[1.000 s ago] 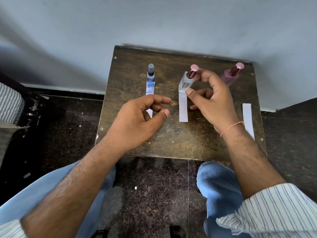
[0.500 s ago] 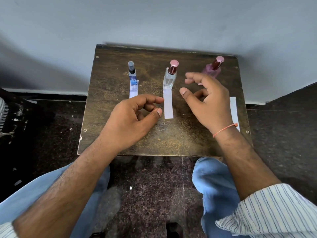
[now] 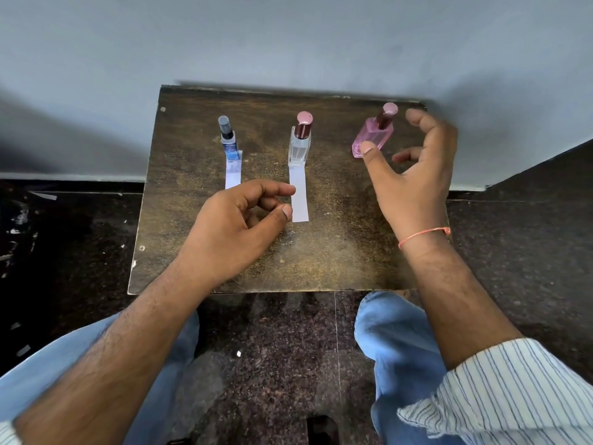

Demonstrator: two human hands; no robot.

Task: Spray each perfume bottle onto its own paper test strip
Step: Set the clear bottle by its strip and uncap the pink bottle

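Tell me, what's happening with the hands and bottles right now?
Right hand open, closing around pink bottle, not gripping. Left hand loosely curled, empty, beside middle strip. Nothing in the way.

Single head cam, wide-angle, looks forward and steeply down at small table [image 3: 321, 252] against wall [image 3: 288, 43]; close range, knees at bottom edge.

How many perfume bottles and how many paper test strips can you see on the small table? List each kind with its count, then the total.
Glass perfume bottles: 3 (blue, clear, pink)
White paper test strips in view: 2 (left, middle)
Total: 5
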